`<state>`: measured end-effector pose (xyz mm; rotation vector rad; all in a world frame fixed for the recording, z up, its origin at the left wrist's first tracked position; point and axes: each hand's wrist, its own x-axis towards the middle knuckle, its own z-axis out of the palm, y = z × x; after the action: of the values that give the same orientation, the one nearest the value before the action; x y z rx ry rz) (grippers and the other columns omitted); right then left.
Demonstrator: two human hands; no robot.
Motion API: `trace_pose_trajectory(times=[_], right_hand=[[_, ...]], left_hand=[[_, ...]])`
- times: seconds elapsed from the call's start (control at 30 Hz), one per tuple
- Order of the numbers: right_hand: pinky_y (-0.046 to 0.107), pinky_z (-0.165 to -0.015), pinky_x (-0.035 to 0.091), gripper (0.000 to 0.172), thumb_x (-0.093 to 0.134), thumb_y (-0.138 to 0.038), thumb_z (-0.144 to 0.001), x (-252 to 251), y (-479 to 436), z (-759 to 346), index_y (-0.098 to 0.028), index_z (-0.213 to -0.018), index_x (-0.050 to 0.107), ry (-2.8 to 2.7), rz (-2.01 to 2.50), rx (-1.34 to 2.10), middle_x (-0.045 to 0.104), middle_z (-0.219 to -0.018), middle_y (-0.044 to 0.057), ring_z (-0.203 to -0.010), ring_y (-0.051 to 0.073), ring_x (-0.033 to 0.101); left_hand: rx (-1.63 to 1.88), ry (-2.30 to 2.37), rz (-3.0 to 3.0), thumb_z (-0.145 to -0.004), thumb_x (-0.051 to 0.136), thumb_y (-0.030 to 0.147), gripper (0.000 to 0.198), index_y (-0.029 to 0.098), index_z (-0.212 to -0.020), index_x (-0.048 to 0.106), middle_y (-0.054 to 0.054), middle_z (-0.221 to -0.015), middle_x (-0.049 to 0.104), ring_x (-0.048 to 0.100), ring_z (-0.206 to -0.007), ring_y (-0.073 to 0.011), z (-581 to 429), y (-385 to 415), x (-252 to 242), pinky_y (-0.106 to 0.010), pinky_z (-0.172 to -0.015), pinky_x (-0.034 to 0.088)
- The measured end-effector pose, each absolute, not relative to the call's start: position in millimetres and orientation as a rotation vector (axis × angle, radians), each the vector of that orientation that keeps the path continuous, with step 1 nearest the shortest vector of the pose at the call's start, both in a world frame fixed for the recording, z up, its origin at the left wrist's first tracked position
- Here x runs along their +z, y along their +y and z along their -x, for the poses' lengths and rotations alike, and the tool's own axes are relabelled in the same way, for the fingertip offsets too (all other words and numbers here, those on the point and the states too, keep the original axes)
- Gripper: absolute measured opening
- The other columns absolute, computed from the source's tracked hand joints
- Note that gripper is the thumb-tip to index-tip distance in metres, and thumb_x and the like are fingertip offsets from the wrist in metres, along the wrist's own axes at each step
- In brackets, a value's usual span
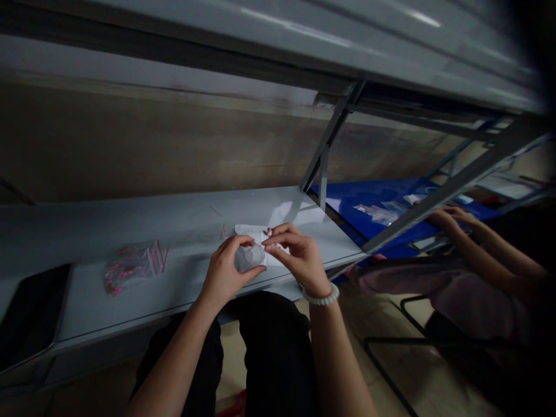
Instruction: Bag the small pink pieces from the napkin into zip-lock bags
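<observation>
Between my two hands is a clear round plastic piece (251, 256), cloudy and see-through; whether it is a small bag or a cup I cannot tell. My left hand (226, 269) curves around its left side, thumb below and fingers above. With thumb and fingertips together, my right hand (299, 255) pinches its right edge. A white packet or sheet (245, 229) lies on the table behind and under the fingers. Small red and gold bits (267, 231) show beside my right fingertips.
Left on the grey table (182, 220) lie clear zip bags (130, 269) with pink beads and pink strips. A dark flat panel (35, 307) is at far left. A metal post (334, 139) and low shelf frame it. At right, a co-worker's hands (452, 214) work over a blue table (369, 194).
</observation>
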<state>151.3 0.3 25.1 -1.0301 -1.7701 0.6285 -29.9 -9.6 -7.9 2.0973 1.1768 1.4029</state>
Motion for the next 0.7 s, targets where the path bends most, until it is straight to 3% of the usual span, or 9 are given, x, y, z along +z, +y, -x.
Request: trace_pose_trajectory(times=[0.3, 0.53, 0.7], right_hand=[[0.034, -0.074, 0.042, 0.007, 0.069, -0.021, -0.074, -50, 39, -193, -0.017, -0.075, 0.076, -1.827, 1.653, 0.133, 0.066, -0.076, 0.008, -0.073, 0.021, 0.057], [0.03, -0.071, 0.043, 0.009, 0.066, -0.015, -0.073, -71, 45, -192, -0.014, -0.078, 0.075, -1.786, 1.699, 0.169, 0.066, -0.076, 0.008, -0.071, 0.019, 0.057], [0.03, -0.067, 0.042, 0.008, 0.066, -0.019, -0.075, -52, 34, -186, -0.015, -0.075, 0.073, -1.643, 1.579, 0.292, 0.064, -0.073, 0.007, -0.068, 0.018, 0.056]], left_hand=[[1.373, 1.215, -2.165, -0.067, 0.079, 0.024, 0.045, 0.021, -0.104, 0.054, -0.006, -0.099, 0.066, 0.064, -0.093, -0.0227, 30, -10, -11, -0.037, -0.083, 0.05], [1.381, 1.208, -2.162, -0.066, 0.08, 0.025, 0.045, 0.021, -0.103, 0.053, -0.005, -0.099, 0.066, 0.064, -0.093, -0.0224, 31, -9, -10, -0.036, -0.083, 0.05], [1.377, 1.212, -2.15, -0.066, 0.08, 0.025, 0.046, 0.021, -0.103, 0.054, -0.005, -0.099, 0.066, 0.064, -0.092, -0.0223, 31, -10, -10, -0.036, -0.083, 0.05]])
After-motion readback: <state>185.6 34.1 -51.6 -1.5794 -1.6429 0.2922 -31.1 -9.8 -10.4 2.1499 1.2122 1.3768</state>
